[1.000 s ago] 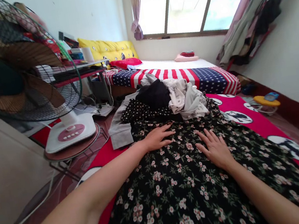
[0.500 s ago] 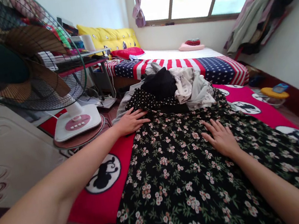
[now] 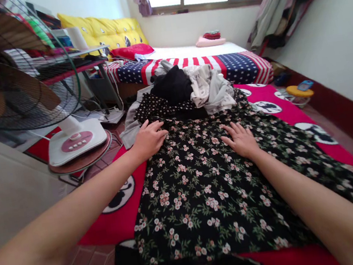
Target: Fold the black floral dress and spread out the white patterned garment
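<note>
A black floral garment (image 3: 200, 182) lies spread out over a red blanket with round black-and-white patches. At its upper left edge rests my left hand (image 3: 149, 140), palm down, fingers slightly bent and apart. Farther right, my right hand (image 3: 241, 141) lies flat on the floral cloth with its fingers spread. Just beyond both hands is a heap of clothes: a black bundled piece (image 3: 172, 86), a black dotted cloth (image 3: 149, 107) and pale printed fabric (image 3: 216, 89).
To the left, a fan (image 3: 73, 139) stands on a round stool (image 3: 83, 162). The red blanket (image 3: 123, 220) shows on both sides of the garment. Behind are a bed with a flag-pattern edge (image 3: 179, 64) and a desk (image 3: 85, 53). Clothes (image 3: 283, 5) hang at right.
The view has tilted down and shifted, so the garment's near edge now shows. My left hand's fingers are a little more bent. My right hand stays flat on the cloth.
</note>
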`<state>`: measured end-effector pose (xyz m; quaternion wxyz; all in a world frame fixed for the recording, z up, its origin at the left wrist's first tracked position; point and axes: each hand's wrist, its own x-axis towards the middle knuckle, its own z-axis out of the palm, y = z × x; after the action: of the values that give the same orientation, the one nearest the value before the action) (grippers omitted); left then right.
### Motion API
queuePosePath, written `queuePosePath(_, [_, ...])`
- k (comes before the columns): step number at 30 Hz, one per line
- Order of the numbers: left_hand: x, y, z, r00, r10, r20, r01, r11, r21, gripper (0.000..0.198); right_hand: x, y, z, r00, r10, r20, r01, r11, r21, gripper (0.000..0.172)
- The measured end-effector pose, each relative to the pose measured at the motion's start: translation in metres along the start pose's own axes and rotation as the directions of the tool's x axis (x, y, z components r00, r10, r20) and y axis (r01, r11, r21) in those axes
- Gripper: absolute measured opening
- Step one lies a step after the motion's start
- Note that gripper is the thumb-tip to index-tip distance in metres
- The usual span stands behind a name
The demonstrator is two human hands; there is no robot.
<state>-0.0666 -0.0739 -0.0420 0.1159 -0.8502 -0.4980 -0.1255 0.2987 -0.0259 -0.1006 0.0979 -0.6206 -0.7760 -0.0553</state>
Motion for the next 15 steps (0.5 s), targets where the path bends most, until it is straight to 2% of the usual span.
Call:
queuePosePath(2, [-0.014, 0.031, 0.004, 0.999, 0.024, 0.022, -0.021, 0.991, -0.136, 0.045, -0.001, -0.003, -0.003, 1.000, 0.013, 0.020, -0.013, 1.000, 0.014, 0.058])
queuePosePath(3, [-0.022, 0.042, 0.009, 0.996, 0.053, 0.071, -0.040, 0.983, -0.179, 0.049, -0.002, -0.005, -0.004, 0.999, 0.020, 0.035, -0.021, 1.000, 0.020, 0.058])
queuePosePath(5, [-0.036, 0.053, 0.022, 0.989, 0.036, 0.141, -0.012, 0.986, -0.166, 0.057, -0.005, -0.008, -0.009, 0.996, 0.041, 0.081, -0.044, 0.999, 0.025, 0.059])
queuePosePath(8, [-0.045, 0.045, 0.039, 0.981, 0.008, 0.194, 0.015, 0.993, -0.113, 0.059, -0.015, -0.007, -0.022, 0.985, 0.043, 0.168, -0.050, 0.998, 0.033, 0.060])
queuePosePath(10, [-0.046, 0.035, 0.044, 0.978, -0.008, 0.207, 0.027, 0.996, -0.088, 0.059, -0.025, 0.003, -0.037, 0.964, -0.006, 0.267, -0.009, 0.998, 0.055, 0.062])
queuePosePath(13, [-0.047, 0.027, 0.043, 0.975, -0.051, 0.217, 0.063, 0.997, -0.049, 0.058, -0.046, 0.038, -0.073, 0.914, -0.042, 0.403, 0.014, 0.997, 0.072, 0.060])
queuePosePath(15, [-0.048, 0.027, 0.041, 0.976, -0.063, 0.209, 0.071, 0.997, -0.033, 0.057, -0.064, 0.072, -0.101, 0.904, 0.013, 0.428, -0.035, 0.998, 0.044, 0.048])
